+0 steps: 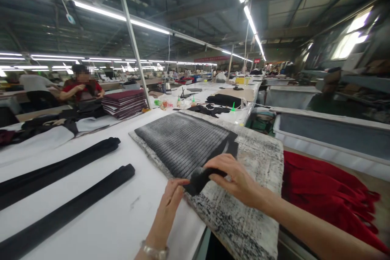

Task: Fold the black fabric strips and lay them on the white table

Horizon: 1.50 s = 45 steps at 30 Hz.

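Seemingly wiping dark strips (183,140), the right hand (236,176) pinches a black pad (201,178) — empty left hand (170,201) loosely extended beside it — needing even pressure.

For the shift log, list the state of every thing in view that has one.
Right hand: grip closed on dark object
Left hand: fingertips beside dark object; pinching unclear
Ridged dark material: spread flat
Board: mottled black and white
Burgundy stack: piled
Red cloth: creased
Gray bin: open-topped
Ceiling lights: lit
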### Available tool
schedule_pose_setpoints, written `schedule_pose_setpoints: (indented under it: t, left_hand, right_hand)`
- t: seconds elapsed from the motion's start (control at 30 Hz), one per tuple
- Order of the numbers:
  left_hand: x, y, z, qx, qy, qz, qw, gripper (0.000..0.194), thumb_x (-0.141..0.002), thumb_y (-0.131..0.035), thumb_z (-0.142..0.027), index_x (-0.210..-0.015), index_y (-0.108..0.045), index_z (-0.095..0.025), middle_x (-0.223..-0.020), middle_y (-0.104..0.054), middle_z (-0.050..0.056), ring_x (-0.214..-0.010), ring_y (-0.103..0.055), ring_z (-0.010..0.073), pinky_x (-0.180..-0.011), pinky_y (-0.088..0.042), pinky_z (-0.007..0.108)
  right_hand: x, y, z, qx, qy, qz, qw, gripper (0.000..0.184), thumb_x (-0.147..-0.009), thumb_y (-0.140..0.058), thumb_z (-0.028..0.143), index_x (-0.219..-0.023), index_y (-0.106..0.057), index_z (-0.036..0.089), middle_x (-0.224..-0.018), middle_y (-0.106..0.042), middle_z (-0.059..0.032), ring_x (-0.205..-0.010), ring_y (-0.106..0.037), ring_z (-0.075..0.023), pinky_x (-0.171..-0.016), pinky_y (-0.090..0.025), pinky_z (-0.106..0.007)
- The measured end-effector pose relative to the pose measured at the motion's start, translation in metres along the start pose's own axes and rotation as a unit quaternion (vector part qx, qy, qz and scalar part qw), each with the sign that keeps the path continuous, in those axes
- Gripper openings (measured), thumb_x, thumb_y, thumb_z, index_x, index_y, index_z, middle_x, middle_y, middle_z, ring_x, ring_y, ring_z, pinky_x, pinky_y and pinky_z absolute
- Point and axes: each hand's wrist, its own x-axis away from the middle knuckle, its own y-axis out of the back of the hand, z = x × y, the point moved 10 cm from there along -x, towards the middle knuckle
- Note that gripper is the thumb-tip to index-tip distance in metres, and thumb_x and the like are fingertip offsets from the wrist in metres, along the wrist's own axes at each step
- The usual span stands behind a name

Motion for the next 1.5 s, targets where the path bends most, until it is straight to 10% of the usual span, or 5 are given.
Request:
schedule_pose_setpoints:
  t: [0.3,0.7,0.8,0.93,1.5]
  left_hand:
    - [0.114,0.078,0.027,0.223,0.249,-0.066,0.94,0.03,-0.074,-0.059,-0.028,-0.098,-0.042,-0.021,-0.07,-0.051,-0.006,-0.06,-0.047,0.011,-0.054,-0.035,0.023]
    - [0.292,0.203,0.083,-0.083,0.345,-0.189,0.916,0.041,-0.072,-0.049,-0.011,-0.111,-0.045,-0.022,-0.083,-0.055,-0.002,-0.071,-0.053,0.0151,-0.064,-0.045,0.03]
    - [0.319,0.219,0.066,-0.293,0.259,-0.262,0.882,0.037,-0.082,-0.047,-0.014,-0.118,-0.049,-0.019,-0.111,-0.056,0.009,-0.102,-0.054,0.0227,-0.089,-0.047,0.043]
    - [0.325,0.181,0.06,-0.42,0.152,-0.163,0.88,0.039,-0.087,-0.041,-0.008,-0.122,-0.053,-0.019,-0.122,-0.056,0.01,-0.113,-0.051,0.0225,-0.097,-0.048,0.041]
    - [0.328,0.191,0.052,-0.421,0.146,-0.197,0.874,0.029,-0.09,-0.045,-0.016,-0.115,-0.059,-0.017,-0.115,-0.061,0.011,-0.109,-0.057,0.0193,-0.094,-0.053,0.036]
  right_hand:
    - [-0.01,-0.151,0.065,-0.134,-0.037,0.176,0.974,0.037,-0.08,-0.065,0.027,-0.114,-0.053,0.024,-0.104,-0.063,-0.0001,-0.099,-0.054,-0.0176,-0.092,-0.034,-0.036]
    - [0.007,-0.322,0.234,-0.155,0.184,0.374,0.896,0.011,-0.084,-0.055,0.017,-0.09,-0.063,0.02,-0.088,-0.065,-0.0016,-0.081,-0.057,-0.0157,-0.073,-0.041,-0.027]
    - [0.011,-0.341,0.255,-0.133,0.239,0.361,0.892,0.014,-0.085,-0.052,0.016,-0.094,-0.062,0.019,-0.093,-0.063,-0.0041,-0.086,-0.056,-0.0168,-0.076,-0.041,-0.028]
    - [0.015,-0.351,0.268,-0.134,0.285,0.353,0.881,0.017,-0.088,-0.049,0.015,-0.098,-0.062,0.018,-0.093,-0.061,-0.0051,-0.087,-0.053,-0.0165,-0.077,-0.042,-0.028]
    - [0.036,-0.338,0.275,-0.029,0.416,0.316,0.852,0.026,-0.094,-0.04,0.014,-0.116,-0.054,0.016,-0.099,-0.058,-0.0071,-0.089,-0.048,-0.0191,-0.078,-0.038,-0.034]
